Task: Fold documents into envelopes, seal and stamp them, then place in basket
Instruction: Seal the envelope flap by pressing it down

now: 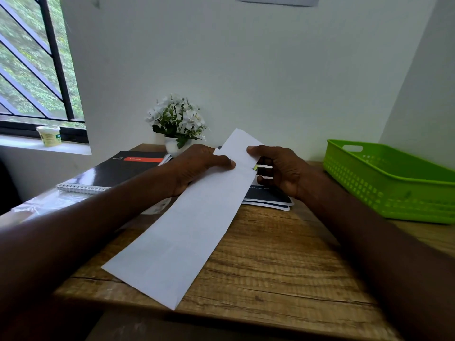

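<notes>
Where the wood-grain worktop [270,254] meets a pale wall, a pot of white flowers [177,121] stands just beyond the fingers, and a barred window [37,65] with greenery outside fills the upper left, a small tub [49,135] on its sill. Left of the left hand [197,166] lies a black spiral-bound notebook [118,171] with a red label; under and beside the right hand [283,171] sits a dark booklet [268,196] with white edges. Well to the right of the right hand's fingers, a lime-green perforated basket [384,180] rests on the worktop, a handle slot in its far wall.

Between the two hands runs a long, narrow white paper [187,230], folded lengthwise, plain and unprinted on the side that shows. Its far end is held up between the hands, while its near corner points toward the worktop's front edge; whether it touches the wood cannot be told. The left thumb presses on top with the other fingers curled beneath, and the right thumb and fingers pinch the opposite edge near the far end.
</notes>
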`<state>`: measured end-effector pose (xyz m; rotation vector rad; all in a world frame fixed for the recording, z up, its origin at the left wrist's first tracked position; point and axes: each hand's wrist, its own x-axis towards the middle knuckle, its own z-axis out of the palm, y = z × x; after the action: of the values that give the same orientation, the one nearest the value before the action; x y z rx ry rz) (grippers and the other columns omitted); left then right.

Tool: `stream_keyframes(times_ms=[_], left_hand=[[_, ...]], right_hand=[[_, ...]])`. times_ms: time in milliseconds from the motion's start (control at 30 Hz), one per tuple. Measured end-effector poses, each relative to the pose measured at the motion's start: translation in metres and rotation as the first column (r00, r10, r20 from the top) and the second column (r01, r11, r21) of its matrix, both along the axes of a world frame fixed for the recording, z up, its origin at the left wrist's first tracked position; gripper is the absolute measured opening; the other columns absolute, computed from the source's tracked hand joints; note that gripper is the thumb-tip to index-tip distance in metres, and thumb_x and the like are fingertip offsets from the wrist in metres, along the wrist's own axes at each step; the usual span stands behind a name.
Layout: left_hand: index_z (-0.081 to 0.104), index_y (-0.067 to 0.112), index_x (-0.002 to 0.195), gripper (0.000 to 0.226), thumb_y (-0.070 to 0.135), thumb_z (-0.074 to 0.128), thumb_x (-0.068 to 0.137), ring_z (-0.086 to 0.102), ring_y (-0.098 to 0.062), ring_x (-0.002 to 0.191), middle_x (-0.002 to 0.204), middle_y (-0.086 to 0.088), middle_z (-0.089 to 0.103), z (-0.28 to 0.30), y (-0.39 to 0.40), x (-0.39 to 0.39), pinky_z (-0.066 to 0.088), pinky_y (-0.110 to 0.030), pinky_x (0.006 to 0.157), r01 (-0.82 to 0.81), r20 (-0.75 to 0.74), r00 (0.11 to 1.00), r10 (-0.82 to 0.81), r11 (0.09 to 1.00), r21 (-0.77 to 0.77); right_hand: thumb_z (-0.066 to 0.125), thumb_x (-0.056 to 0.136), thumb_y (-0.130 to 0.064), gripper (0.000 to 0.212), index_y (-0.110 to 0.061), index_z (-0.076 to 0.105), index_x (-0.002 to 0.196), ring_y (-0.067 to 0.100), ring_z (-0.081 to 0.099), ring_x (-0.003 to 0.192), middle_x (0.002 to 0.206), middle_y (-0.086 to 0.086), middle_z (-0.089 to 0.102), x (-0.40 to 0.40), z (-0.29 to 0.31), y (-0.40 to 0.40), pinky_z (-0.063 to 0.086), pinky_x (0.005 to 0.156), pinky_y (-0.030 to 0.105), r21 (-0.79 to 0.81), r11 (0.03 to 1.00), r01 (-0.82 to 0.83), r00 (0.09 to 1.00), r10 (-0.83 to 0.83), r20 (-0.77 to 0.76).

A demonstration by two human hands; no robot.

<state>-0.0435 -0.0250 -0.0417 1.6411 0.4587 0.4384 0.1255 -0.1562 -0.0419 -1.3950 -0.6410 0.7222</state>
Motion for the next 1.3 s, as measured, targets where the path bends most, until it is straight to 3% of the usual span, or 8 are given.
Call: stream_keyframes(times_ms=[100,300,567,733,933,1067,1300], left_hand=[[0.069,-0.009,0.118,0.041,0.015,0.079,0.085,0.074,-0.028,0.072,0.103,-0.024,0.076,0.0002,-0.0005,-0.0002,0.062,-0.035,0.070,0.002,-0.012,1.000,-0.002,1.000,0.012],[0.067,-0.012,0.118,0.041,0.010,0.078,0.086,0.072,-0.023,0.063,0.090,-0.019,0.076,0.0000,-0.0017,-0.0005,0.060,-0.029,0.058,-0.012,-0.007,1.000,0.012,1.000,0.002],[0.067,-0.011,0.119,0.043,0.013,0.079,0.085,0.073,-0.026,0.068,0.100,-0.023,0.077,-0.0004,0.0005,0.0006,0.062,-0.033,0.065,-0.002,-0.010,1.000,0.002,1.000,-0.003],[0.068,-0.010,0.118,0.044,0.014,0.080,0.084,0.073,-0.026,0.070,0.108,-0.027,0.074,-0.0012,0.0015,0.0005,0.061,-0.034,0.068,-0.019,-0.024,1.000,0.020,0.999,0.027],[0.067,-0.011,0.120,0.043,0.013,0.078,0.086,0.073,-0.024,0.066,0.096,-0.021,0.076,0.0000,0.0000,0.0008,0.061,-0.031,0.063,-0.017,-0.010,1.000,0.017,1.000,0.010],[0.066,-0.012,0.120,0.043,0.012,0.077,0.087,0.073,-0.024,0.066,0.101,-0.024,0.076,-0.0004,-0.0010,0.0003,0.061,-0.031,0.063,-0.013,-0.002,1.000,0.014,1.000,0.009],[0.070,-0.008,0.117,0.041,0.013,0.079,0.084,0.073,-0.025,0.070,0.107,-0.026,0.075,-0.0036,0.0039,0.0019,0.061,-0.033,0.069,-0.018,-0.011,1.000,0.018,0.999,0.035]], right_hand=[[0.081,0.082,-0.025,0.030,-0.013,0.068,0.106,0.016,0.065,0.065,0.088,0.003,0.069,0.0004,0.0001,0.0006,0.048,0.055,0.026,0.028,0.998,0.054,0.998,-0.054,-0.015],[0.079,0.080,-0.021,0.029,-0.012,0.070,0.106,0.018,0.064,0.068,0.092,0.007,0.070,0.0010,0.0016,-0.0043,0.048,0.056,0.027,-0.055,0.997,-0.049,0.998,0.050,0.025],[0.080,0.082,-0.023,0.024,-0.012,0.070,0.102,0.016,0.063,0.064,0.093,0.007,0.067,0.0005,0.0009,-0.0020,0.047,0.055,0.026,0.022,1.000,0.015,1.000,-0.015,0.009],[0.079,0.081,-0.019,0.025,-0.010,0.072,0.103,0.018,0.064,0.067,0.093,0.009,0.069,-0.0004,0.0000,-0.0032,0.048,0.053,0.026,-0.052,0.998,-0.039,0.998,0.041,0.046],[0.080,0.081,-0.022,0.029,-0.011,0.072,0.107,0.019,0.064,0.069,0.094,0.008,0.069,-0.0016,-0.0008,-0.0019,0.049,0.054,0.026,-0.027,0.999,-0.037,0.999,0.038,0.028],[0.079,0.083,-0.023,0.030,-0.010,0.073,0.109,0.016,0.063,0.063,0.089,0.006,0.068,-0.0038,-0.0008,-0.0005,0.049,0.054,0.026,0.009,1.000,0.014,1.000,-0.014,0.023],[0.078,0.083,-0.020,0.025,-0.008,0.075,0.105,0.018,0.063,0.064,0.090,0.008,0.068,-0.0057,-0.0011,-0.0014,0.049,0.053,0.026,-0.043,0.998,-0.053,0.997,0.055,0.060]])
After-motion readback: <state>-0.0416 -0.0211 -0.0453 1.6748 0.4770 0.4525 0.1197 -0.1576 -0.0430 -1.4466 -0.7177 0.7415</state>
